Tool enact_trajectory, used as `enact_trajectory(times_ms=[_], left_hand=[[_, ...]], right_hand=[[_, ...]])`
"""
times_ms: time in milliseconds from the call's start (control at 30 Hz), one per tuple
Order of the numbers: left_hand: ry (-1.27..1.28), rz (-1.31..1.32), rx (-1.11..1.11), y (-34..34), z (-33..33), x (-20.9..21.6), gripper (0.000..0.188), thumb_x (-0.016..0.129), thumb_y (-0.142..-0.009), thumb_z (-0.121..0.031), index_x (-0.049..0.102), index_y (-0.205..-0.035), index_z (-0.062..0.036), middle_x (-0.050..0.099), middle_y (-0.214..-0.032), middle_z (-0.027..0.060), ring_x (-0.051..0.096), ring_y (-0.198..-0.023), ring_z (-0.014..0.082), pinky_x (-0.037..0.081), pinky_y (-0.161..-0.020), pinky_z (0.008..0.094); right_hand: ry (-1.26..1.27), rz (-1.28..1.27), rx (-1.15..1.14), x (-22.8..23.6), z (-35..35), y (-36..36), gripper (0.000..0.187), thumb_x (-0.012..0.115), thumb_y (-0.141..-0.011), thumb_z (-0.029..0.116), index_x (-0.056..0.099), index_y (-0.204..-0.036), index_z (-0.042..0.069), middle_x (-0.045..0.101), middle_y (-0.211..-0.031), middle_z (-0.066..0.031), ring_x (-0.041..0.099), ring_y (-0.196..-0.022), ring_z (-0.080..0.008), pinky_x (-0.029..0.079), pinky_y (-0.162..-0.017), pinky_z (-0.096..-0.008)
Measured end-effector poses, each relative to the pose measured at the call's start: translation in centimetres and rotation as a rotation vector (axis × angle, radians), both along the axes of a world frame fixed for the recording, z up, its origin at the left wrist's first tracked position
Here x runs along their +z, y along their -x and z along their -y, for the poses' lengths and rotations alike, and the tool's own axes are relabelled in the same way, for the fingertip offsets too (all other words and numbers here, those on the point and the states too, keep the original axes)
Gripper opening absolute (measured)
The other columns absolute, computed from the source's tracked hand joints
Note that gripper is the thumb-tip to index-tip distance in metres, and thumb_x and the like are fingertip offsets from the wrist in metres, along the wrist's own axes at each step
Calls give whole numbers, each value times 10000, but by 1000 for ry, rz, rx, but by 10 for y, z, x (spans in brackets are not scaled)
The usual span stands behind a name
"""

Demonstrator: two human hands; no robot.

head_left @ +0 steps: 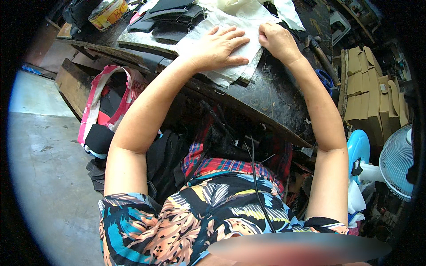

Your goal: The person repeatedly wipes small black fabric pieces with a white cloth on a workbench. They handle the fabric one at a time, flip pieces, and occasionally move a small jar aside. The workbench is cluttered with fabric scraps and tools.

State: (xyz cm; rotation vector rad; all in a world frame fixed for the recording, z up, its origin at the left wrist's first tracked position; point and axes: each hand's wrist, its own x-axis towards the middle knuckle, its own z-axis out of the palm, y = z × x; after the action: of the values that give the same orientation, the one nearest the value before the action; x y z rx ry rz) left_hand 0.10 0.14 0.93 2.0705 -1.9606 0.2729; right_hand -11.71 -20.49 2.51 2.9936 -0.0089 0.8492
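Looking at a roughly four-sided sheet of thin, frayed white cloth (237, 21) directly under the flat, splayed, bare left hand (217, 49). Reaches rightward to the bare right hand (277, 42), curled closed; can't tell if pinching fabric. Can't call a long axis, tbh.
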Motion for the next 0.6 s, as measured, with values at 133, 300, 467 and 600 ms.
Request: enact_trajectory(times_ms=[133,300,467,600], left_hand=[[-11,14,21,2,-1,2,723,512,-893,-615,425,-1436,-146,382,-1500,114,254,-1440,270,163,-1176,475],[2,2,26,4,-2,4,736,513,-886,-625,425,-1436,-143,380,-1502,117,260,-1437,270,167,-1176,472],[10,30,49,1,0,-1,696,475,-911,-608,430,-1430,-146,374,-1506,108,272,-1431,268,175,-1170,486],[45,66,114,-1,1,-9,580,396,-971,-521,441,-1418,-154,379,-1502,85,291,-1423,255,187,-1154,521]], right_hand=[[30,32,-366,6,23,5,168,632,-807,218,636,-874,64,670,-928,-155,664,-883,-337,536,-788,-453],[6,134,-339,28,33,27,152,621,-863,234,672,-964,132,680,-953,-99,668,-862,-310,539,-749,-420],[0,195,3,14,-2,32,181,640,-874,290,679,-992,158,671,-965,-38,658,-900,-227,540,-757,-350],[121,34,-318,16,-13,27,203,671,-848,305,686,-994,163,663,-949,-52,645,-898,-261,532,-778,-371]])
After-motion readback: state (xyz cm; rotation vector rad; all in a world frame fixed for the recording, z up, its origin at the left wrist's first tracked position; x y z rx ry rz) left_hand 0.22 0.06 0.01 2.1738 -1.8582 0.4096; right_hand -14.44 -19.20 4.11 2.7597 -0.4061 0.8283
